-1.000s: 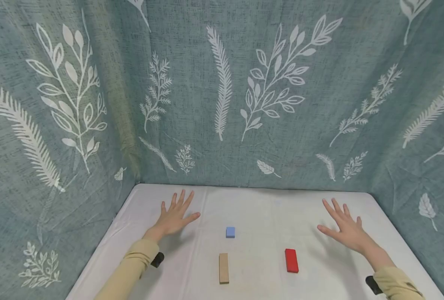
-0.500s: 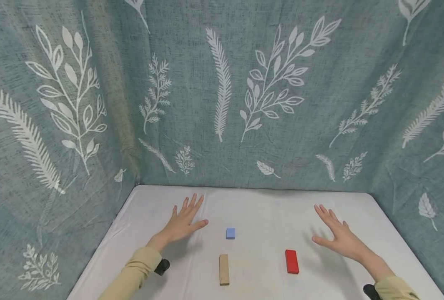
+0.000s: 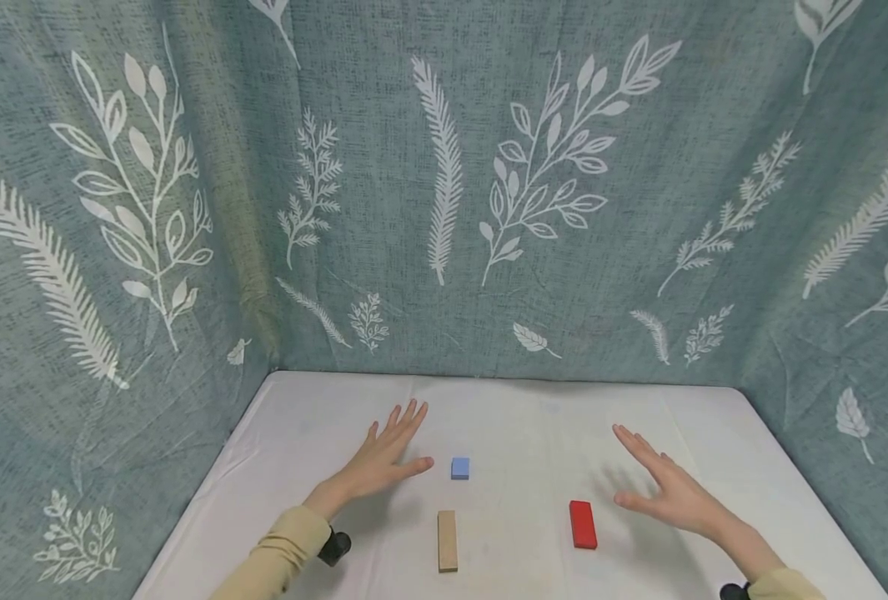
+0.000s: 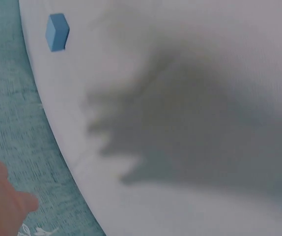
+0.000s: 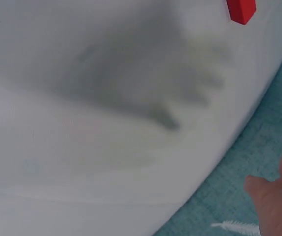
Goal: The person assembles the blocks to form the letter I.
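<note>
My left hand (image 3: 381, 460) hovers over the table with its fingers straight and spread, holding nothing. Just right of its thumb lies a small blue block (image 3: 460, 468), which also shows at the top left of the left wrist view. Nearer to me is a long wooden block (image 3: 447, 542). To the right rests a red block (image 3: 583, 524), partly visible in the right wrist view too. My right hand (image 3: 672, 493) is raised beside the red block, fingers extended and thumb apart, touching nothing. Both hands cast shadows on the white cloth.
A white cloth covers the table (image 3: 519, 425). Behind it and on both sides hangs a blue-green curtain (image 3: 383, 200) with white leaf prints. A black wrist camera (image 3: 334, 548) sits at the left cuff, another (image 3: 734, 592) at the right.
Both hands have moved inward and toward me, the left one closer to the blue block and the right one closer to the red block. The blocks have stayed put.
</note>
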A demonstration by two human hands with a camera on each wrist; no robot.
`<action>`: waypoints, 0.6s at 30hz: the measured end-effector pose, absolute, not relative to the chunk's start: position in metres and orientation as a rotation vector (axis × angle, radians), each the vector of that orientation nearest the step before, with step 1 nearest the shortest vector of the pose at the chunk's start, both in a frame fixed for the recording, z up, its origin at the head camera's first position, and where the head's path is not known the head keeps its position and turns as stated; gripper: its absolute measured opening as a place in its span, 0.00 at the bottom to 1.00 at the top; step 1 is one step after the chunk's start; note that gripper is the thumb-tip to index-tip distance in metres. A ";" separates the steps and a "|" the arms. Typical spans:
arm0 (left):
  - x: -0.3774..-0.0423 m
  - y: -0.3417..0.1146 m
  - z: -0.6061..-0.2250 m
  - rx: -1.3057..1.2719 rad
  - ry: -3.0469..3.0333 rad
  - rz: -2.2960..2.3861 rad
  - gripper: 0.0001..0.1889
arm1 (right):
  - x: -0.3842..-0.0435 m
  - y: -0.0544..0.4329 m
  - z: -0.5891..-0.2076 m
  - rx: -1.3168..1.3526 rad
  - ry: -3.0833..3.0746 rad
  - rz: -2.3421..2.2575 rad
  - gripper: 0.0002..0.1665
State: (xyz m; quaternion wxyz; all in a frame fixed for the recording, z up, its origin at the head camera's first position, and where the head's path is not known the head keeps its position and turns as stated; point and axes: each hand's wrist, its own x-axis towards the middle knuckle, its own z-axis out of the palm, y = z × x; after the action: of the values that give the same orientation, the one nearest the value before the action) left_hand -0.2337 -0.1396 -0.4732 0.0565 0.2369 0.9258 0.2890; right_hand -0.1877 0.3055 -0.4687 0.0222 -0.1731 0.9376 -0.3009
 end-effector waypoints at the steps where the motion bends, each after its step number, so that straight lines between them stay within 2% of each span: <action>1: -0.233 -0.138 -0.473 0.729 2.800 0.883 0.44 | -0.187 0.305 -0.469 -0.550 2.899 -0.939 0.54; 11: -0.227 -0.126 -0.472 0.829 2.657 0.967 0.43 | -0.177 0.293 -0.468 -0.657 2.855 -0.902 0.51; 18: -0.221 -0.119 -0.475 0.937 2.567 0.960 0.47 | -0.172 0.284 -0.467 -0.706 2.819 -0.846 0.53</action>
State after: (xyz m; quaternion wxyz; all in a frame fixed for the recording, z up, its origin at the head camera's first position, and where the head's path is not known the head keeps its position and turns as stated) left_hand -0.2209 -0.1192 -0.4754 0.1225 0.3210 0.8797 0.3289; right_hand -0.1722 0.2844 -0.4671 0.0574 -0.2328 0.9299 -0.2790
